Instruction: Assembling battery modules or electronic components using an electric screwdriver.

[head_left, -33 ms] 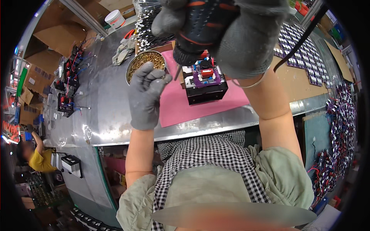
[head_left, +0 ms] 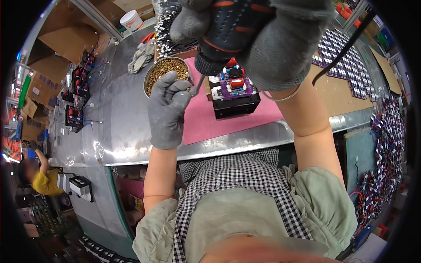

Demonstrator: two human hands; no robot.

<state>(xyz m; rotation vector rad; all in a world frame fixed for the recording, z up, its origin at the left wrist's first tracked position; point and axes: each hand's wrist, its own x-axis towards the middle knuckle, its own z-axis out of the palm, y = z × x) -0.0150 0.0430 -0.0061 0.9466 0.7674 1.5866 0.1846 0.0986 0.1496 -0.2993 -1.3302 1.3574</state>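
Note:
Raised at the top, my right hand [head_left: 280,48], in a grey glove, is wrapped round a black-and-orange electric screwdriver [head_left: 237,30]. Its thin bit [head_left: 199,83] points down and meets the fingertips of my left hand [head_left: 169,109]. That gloved hand is closed in a pinch on what looks like a small screw, mostly hidden by the fingers. Just behind it stands a round metal bowl [head_left: 145,81] of brass-coloured screws. Right of the bit, a purple circuit board [head_left: 237,91] with red and blue parts sits on a black housing [head_left: 237,107].
A pink mat [head_left: 206,127] lies under the housing on the metal bench [head_left: 125,114]. Rows of circuit boards [head_left: 346,61] lie on cardboard at right. Finished-looking units [head_left: 74,114] stand at left, near a glove [head_left: 140,59]. A black cable [head_left: 346,48] hangs at right. Another person [head_left: 46,179] is far left.
My left hand has shifted slightly right and up, so its fingertips now meet the screwdriver bit. The screwdriver has moved only a little; the board and housing look unmoved.

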